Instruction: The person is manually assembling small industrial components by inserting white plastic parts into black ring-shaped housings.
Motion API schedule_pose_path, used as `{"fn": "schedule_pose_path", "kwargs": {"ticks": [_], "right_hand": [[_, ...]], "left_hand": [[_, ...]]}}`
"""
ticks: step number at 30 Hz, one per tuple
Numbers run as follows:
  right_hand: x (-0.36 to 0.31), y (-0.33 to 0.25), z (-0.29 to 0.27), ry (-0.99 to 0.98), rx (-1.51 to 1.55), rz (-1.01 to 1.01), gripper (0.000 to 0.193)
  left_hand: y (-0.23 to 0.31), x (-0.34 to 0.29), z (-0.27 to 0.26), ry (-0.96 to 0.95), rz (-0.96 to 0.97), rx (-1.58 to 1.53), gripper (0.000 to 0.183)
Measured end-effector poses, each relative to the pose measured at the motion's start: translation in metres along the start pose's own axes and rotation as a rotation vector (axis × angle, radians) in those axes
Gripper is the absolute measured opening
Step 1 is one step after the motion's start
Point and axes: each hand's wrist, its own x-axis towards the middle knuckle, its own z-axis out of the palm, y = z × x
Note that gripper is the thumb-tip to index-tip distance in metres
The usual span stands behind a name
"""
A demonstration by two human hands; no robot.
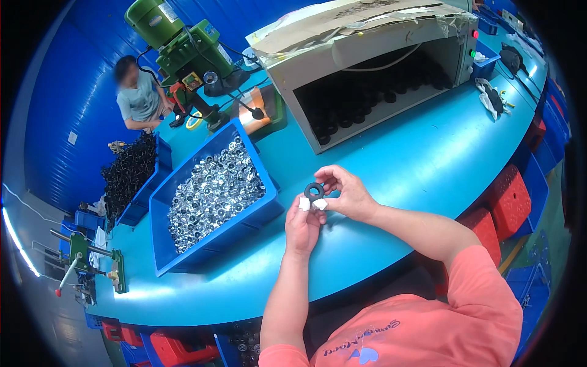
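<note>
Over the table, near its front edge, a black ring (pixel 307 188) with a round hole stands between my two hands. My left hand (pixel 301 231) comes up from below and pinches it at its lower side. From the right, my right hand (pixel 353 194) has fingers and thumb closed on the same ring. White coverings wrap the tips of both thumbs. Just left of my hands sits a blue bin (pixel 211 248) heaped with small shiny metal parts (pixel 214 192).
Beyond my hands stands a white box-like cabinet (pixel 306 116), open in front, with many black rings inside. A green drill press (pixel 189 55) rises at the back left. Another person (pixel 142 101) works there beside a bin of black parts (pixel 131 168). Red stools (pixel 510 202) stand at right.
</note>
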Motion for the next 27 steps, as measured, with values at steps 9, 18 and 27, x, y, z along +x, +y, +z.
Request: {"fn": "schedule_pose_path", "kwargs": {"ticks": [9, 18, 27], "right_hand": [[-0.0004, 0.0029, 0.002, 0.041, 0.02, -0.075, 0.059], [-0.0013, 0.002, -0.0007, 0.013, -0.046, -0.113, 0.058], [-0.0004, 0.0044, -0.0022, -0.005, -0.048, -0.09, 0.059]], "left_hand": [[-0.0013, 0.0007, -0.0022, -0.072, 0.015, 0.005, 0.033], [0.001, -0.0006, 0.0012, -0.091, -0.009, -0.021, 0.033], [-0.0013, 0.0013, -0.0014, -0.085, 0.014, 0.001, 0.03]]}}
